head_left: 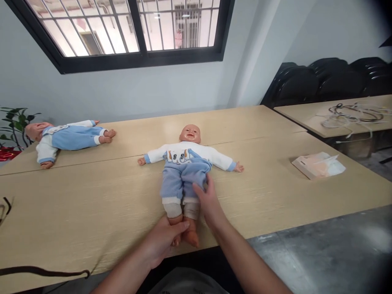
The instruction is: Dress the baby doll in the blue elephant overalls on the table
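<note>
If tugged toward six o'clock by fingers of left hand (159, 240) clasping baby doll's (187, 157) ankle (174, 221), could slide off bench (275, 200) or escape right hand's (212, 205) fingers pinching trouser leg (193, 177).

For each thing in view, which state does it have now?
Near doll, face up, arms spread
Left hand, closed on that doll's ankle
Right hand, touching its trouser leg
Far doll, lying, dressed
Tissue pack, open, tissue protruding
Cables, loosely coiled
Chairs, stacked
Window, cannot tell whether shut
</note>
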Available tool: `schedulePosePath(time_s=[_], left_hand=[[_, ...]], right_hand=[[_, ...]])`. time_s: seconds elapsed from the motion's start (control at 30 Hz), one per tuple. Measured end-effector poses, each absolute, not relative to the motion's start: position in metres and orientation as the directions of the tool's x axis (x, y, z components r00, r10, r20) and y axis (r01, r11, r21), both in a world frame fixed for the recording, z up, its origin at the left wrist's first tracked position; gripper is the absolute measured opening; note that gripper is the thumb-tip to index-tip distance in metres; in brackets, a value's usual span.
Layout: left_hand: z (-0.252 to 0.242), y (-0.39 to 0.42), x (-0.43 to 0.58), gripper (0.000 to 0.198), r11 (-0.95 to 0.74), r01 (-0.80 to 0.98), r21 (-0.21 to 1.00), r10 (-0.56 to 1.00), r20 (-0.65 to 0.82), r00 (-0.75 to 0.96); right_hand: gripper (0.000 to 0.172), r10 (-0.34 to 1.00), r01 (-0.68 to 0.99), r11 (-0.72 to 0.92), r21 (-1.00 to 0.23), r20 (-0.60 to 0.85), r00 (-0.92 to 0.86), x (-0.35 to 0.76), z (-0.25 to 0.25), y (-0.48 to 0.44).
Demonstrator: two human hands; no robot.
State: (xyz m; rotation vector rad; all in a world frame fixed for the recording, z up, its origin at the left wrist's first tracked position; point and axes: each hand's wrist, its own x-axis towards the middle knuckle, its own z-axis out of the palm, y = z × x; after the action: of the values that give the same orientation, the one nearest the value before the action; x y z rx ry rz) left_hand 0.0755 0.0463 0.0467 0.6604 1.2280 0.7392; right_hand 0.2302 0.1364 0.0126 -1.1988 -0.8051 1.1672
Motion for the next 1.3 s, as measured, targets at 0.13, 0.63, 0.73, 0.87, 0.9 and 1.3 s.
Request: schedulePosePath(time_s=[0.13,0.63,0.73,0.87,0.9,1.3], left_hand=[[0.044,0.031,0.072,0.049,0.421,-0.021,0.907,0.906,-0.419,0.06],[0.039,0.013,-0.008,0.076,0.442,0.185,0.878,0.872,-0.469,0.14],[0.039,0.07,-0.011,0.064,0.337,0.137,0.932,0.942,-0.333,-0.047],[0.025,0.161,-0.004,0.048,0.161,0.172,0.972,0.956,-0.11,-0.273],[0.022,0.182,-0.002,0.045,0.148,0.176,0.973,0.952,-0.092,-0.292],[0.013,0.25,0.024,0.028,-0.063,0.173,0.983,0.961,0.107,-0.256]], right_hand=[[0.086,0.966,-0.081,-0.038,-0.996,-0.058,0.253,0.232,0.015,0.121],[0.071,0.979,-0.047,-0.093,-0.995,-0.1,0.176,0.25,0.007,0.105],[0.053,0.97,0.078,-0.015,-0.997,0.004,0.244,0.259,0.009,0.108],[0.043,0.905,0.34,0.215,-0.915,0.318,0.282,0.271,0.037,0.137],[0.04,0.894,0.383,0.269,-0.884,0.377,0.242,0.272,0.049,0.149],[0.031,0.665,0.569,0.655,-0.498,0.022,-0.747,0.159,0.119,0.371]])
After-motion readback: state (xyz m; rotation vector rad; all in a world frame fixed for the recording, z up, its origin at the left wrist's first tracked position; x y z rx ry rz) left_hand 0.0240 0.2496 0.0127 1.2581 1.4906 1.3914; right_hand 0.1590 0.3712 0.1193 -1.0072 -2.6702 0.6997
